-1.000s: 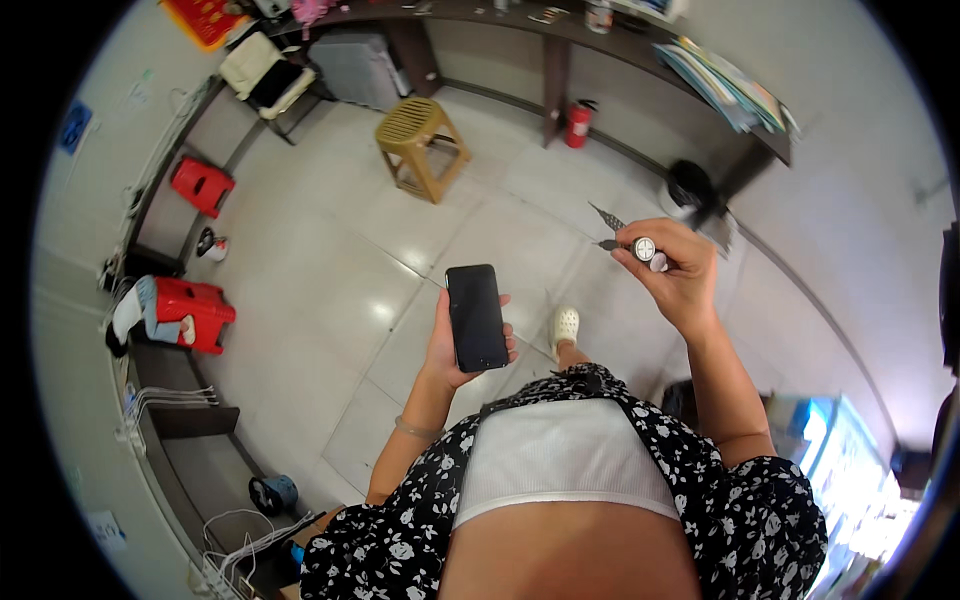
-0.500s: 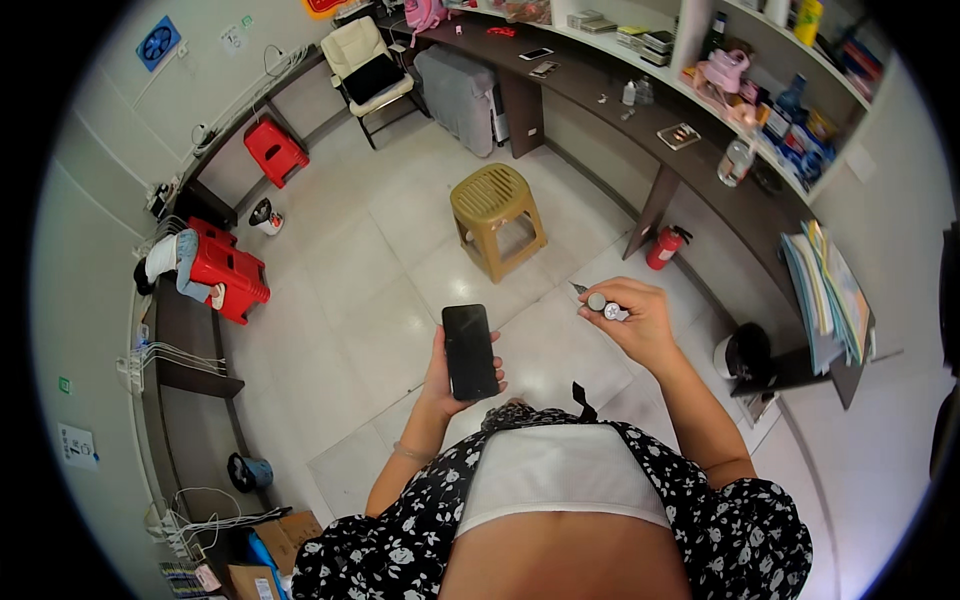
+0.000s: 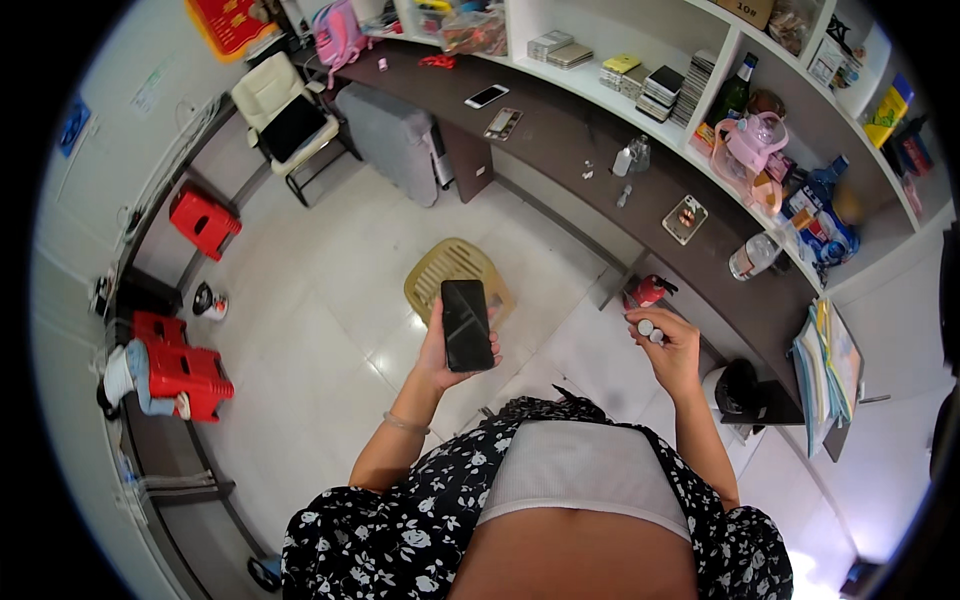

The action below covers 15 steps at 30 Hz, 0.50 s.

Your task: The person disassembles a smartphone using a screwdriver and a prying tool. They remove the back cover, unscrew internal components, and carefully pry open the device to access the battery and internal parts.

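Left grip (image 3: pixel 434 357) clasps phone (image 3: pixel 466 325), screen up, long axis forward; right grip (image 3: pixel 676 352) pinches round-ended tools (image 3: pixel 646 328).

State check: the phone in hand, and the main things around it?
Phone: screen side showing, dark
Left hand: cradling the phone
Right hand: closed on silver round-ended tools
Yellow-brown stool: upright, partly hidden behind the phone
Fire extinguisher: upright
Cream chair: unfolded, dark pad on it
Green bottle: upright

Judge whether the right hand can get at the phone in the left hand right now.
Probably yes: nothing shows between the right hand and the phone in the left hand, though the right one holds round-ended tools, which could hamper gripping.
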Tool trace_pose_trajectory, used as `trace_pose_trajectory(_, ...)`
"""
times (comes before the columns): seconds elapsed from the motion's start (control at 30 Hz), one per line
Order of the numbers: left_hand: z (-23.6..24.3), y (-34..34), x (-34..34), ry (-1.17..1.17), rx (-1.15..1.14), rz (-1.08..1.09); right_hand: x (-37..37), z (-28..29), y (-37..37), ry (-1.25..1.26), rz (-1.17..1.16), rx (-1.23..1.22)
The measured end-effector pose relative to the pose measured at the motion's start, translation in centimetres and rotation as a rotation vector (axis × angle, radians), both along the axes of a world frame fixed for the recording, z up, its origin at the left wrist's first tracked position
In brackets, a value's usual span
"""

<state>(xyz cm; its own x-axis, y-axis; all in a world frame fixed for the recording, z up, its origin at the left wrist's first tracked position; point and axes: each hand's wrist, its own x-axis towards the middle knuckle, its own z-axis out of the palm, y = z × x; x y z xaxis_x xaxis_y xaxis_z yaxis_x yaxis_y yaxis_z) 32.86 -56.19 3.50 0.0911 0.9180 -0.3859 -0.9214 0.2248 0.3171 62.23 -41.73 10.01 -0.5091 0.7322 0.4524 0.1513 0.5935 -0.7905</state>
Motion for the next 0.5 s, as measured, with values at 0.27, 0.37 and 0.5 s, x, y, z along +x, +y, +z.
trace_pose_trajectory(0.27,-1.9,14.7,-6.0,-0.073,-0.002,-0.102,-5.8,-1.7,13.0,0.022,-0.036,-0.238)
trace_pose_trajectory(0.37,-0.1,19.0,-9.1,-0.022,0.014,-0.12,-9.9,-1.6,18.2,0.05,-0.005,-0.04)
trace_pose_trajectory(0.5,3.1,24.2,-13.2,0.046,0.026,-0.098,-14.8,0.3,23.3,0.175,0.132,-0.109)
